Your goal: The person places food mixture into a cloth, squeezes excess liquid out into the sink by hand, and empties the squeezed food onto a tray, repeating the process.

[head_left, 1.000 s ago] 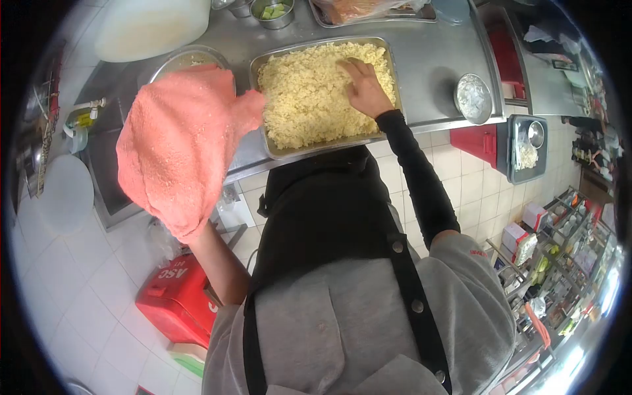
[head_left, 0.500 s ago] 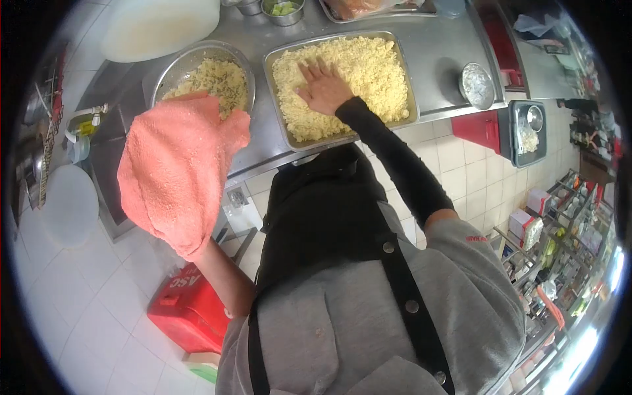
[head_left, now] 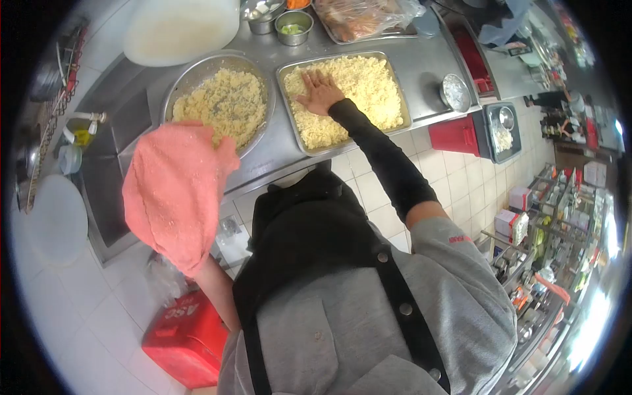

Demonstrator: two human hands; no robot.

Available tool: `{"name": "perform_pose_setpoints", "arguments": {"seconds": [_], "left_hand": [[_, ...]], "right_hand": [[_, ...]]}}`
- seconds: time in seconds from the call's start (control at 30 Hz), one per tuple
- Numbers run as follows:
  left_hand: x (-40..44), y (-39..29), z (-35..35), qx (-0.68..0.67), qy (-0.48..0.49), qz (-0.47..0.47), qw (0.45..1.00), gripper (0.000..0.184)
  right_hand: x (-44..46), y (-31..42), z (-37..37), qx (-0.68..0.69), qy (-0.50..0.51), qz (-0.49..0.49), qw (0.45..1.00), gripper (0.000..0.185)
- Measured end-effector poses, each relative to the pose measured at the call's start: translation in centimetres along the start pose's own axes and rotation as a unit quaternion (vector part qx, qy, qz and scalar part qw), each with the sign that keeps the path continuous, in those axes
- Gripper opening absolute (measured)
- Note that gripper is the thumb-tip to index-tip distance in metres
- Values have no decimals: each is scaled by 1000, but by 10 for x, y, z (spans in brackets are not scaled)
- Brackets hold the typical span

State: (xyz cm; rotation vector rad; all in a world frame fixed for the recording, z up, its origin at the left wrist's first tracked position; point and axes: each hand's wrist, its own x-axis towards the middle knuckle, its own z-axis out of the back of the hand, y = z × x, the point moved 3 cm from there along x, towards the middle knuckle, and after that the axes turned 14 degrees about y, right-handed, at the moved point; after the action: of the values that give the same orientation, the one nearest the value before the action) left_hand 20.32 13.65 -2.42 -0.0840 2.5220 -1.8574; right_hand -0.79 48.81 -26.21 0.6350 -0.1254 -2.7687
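Observation:
A pink cloth [head_left: 174, 191] covers my left hand completely, so its fingers cannot be seen; the cloth hangs at the near edge of a large metal bowl [head_left: 268, 108]. Inside that bowl is yellow crumbly food [head_left: 227, 102] with darker bits. To the right lies a rectangular metal tray [head_left: 407, 99] filled with pale yellow crumbly food [head_left: 368, 85]. My right hand [head_left: 320, 93] rests flat, fingers spread, on the food in the tray's left part.
Small metal bowls, one with green pieces [head_left: 293, 28], stand behind. A bagged item [head_left: 365, 18] lies on a back tray. A white round board [head_left: 181, 29] is at back left, a foil-like bowl [head_left: 455, 93] at right. Red bins [head_left: 454, 136] stand below.
My right hand has moved from the tray's right side to its left. The cloth has shifted toward me relative to the large bowl, uncovering more of its contents. The view has shifted.

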Motion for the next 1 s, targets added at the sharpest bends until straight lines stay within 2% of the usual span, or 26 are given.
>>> {"name": "perform_pose_setpoints", "arguments": {"seconds": [0.07, 0.13, 0.2, 0.23, 0.33, 0.43, 0.53, 0.67, 0.73, 0.83, 0.9, 0.93, 1.0], "left_hand": [[-6, 0, 15, 1, -1, 1, 1000, 32], [-10, 0, 28, 4, -1, 6, 1000, 32], [-15, 1, 38, 4, -6, 8, 1000, 32], [-17, 2, 43, 3, -10, 8, 1000, 32], [-17, 2, 46, 10, -3, 11, 1000, 32], [-14, -2, 44, 12, 1, 3, 1000, 32], [-7, -8, 39, 25, 3, -6, 1000, 32], [3, -18, 31, 47, -4, -19, 999, 33], [12, -24, 25, 63, 0, -21, 998, 33], [28, -27, 14, 77, -4, -28, 997, 33], [40, -28, 8, 92, -5, -31, 995, 33], [46, -30, 6, 94, -4, -35, 995, 33], [55, -29, 5, 108, -7, -36, 994, 33]], "right_hand": [[-20, 11, 23, -11, 20, -14, 1000, 85], [-57, 6, 26, -29, -50, -39, 998, 81], [-72, -14, -6, -46, -138, -84, 986, 78], [-75, -22, -28, -20, -136, -86, 987, 75], [-84, -23, -25, -57, -122, -95, 986, 74], [-90, -48, -17, 50, -185, -108, 975, 73], [-94, -70, -17, 71, -59, -125, 988, 71], [-103, -103, 34, 167, -182, -57, 967, 46], [-100, -134, 62, 224, -237, -135, 936, 35], [-58, -195, 59, 262, -211, -168, 927, 35], [-16, -234, 23, 193, -146, -147, 959, 39], [-1, -242, 6, 160, -112, -137, 971, 42], [-16, -228, 31, 192, -84, -158, 965, 43]]}}
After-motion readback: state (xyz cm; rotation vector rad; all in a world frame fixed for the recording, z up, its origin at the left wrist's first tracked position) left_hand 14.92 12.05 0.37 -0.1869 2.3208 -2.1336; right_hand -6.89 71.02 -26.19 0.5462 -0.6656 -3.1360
